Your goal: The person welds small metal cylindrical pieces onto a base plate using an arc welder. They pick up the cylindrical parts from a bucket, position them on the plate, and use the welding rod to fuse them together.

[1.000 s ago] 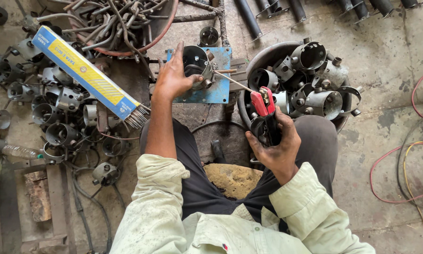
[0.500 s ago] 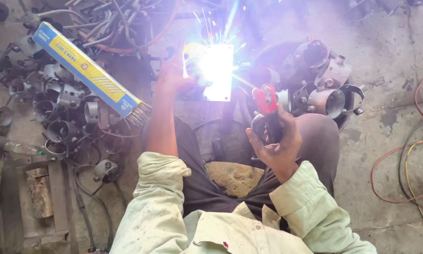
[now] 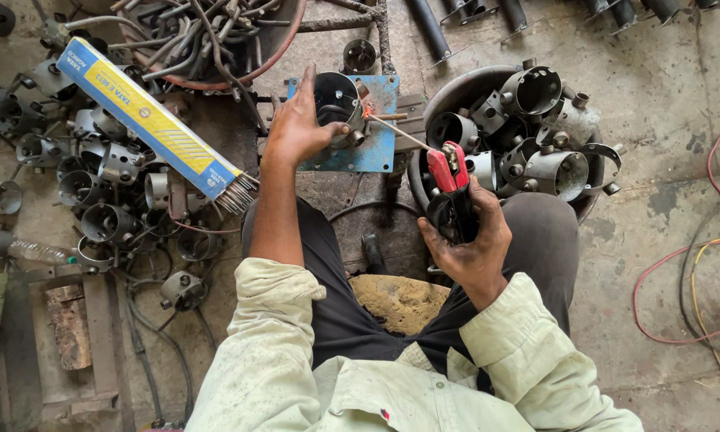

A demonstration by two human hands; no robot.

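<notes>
- A red-and-black electrode holder is gripped in the right hand, the fingers wrapped fully round its black handle.
- A thin welding rod is clamped in the holder's red jaws and slants up and to the left, its tip lying at the side of a metal cylinder.
- The cylinder is steadied by the left hand, with the thumb and fingers closed on its near wall and rim.
- The cylinder is seen as a short, open-topped tube of dull grey steel, dark inside, with small nut-like lugs on its outer wall; one lug beside the rod tip shows an orange tinge.
- It is set on a blue steel plate, which lies on the floor in front of the person's knees.
- To the right, a round pan is filled with like cylinders.
- To the left, more of these cylinders are scattered on the ground, and a long yellow-and-blue box of welding rods lies tilted over them, bare rod ends showing at its open end.
</notes>
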